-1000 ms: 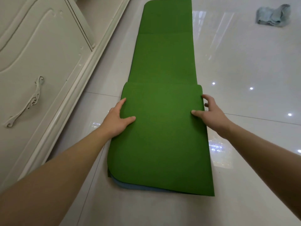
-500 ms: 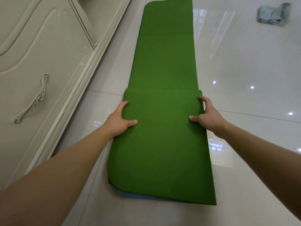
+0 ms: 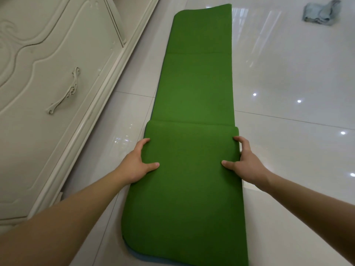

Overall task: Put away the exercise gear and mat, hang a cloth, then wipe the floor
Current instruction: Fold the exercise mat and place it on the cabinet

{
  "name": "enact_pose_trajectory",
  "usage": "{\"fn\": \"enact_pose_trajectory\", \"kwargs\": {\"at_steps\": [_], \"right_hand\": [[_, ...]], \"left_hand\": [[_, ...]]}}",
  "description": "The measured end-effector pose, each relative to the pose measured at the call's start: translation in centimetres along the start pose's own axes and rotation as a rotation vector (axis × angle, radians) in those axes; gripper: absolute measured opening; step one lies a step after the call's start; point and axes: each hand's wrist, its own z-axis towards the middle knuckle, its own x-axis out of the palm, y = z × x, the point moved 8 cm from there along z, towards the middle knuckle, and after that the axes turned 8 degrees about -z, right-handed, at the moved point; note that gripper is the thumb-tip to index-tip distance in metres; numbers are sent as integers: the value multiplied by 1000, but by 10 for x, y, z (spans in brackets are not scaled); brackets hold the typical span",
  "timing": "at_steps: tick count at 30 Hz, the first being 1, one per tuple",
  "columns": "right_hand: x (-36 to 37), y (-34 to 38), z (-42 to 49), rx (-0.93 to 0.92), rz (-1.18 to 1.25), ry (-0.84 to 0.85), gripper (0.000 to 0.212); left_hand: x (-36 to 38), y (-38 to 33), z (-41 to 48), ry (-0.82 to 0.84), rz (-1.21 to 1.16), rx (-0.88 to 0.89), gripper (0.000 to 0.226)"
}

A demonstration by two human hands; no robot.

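The mat [image 3: 194,89] lies lengthwise on the floor [image 3: 288,73], green side up, with its near end doubled over into a fold whose rounded front edge sits about midway along — a blue underside peeks out at the near corner. By my reading the mat is only partly folded: most of its length is flat beyond the fold, so putting it away is left to do. The cloth [image 3: 320,13] lies crumpled on the floor far off to the right (not hung), and wiping has evidently not begun. No other gear is in view. The left hand [image 3: 141,162] clasps the fold's left edge, thumb on top, fingers curled round the side. The right hand [image 3: 243,160] mirrors that grip on the right edge. A cabinet [image 3: 48,89] stands to the left.
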Motion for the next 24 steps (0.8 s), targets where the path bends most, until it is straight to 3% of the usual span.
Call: {"fn": "enact_pose_trajectory", "kwargs": {"at_steps": [6,18,24], "right_hand": [[2,-3,-5,30,30,24,82],[-19,26,39,7,193,29,77],[-26,38,43,-25,134,59,79]], "left_hand": [[-2,5,-3,-15,-15,-28,87],[-13,-33,52,-103,-318,-45,80],[-15,-47,59,-33,-262,-42,74]]}}
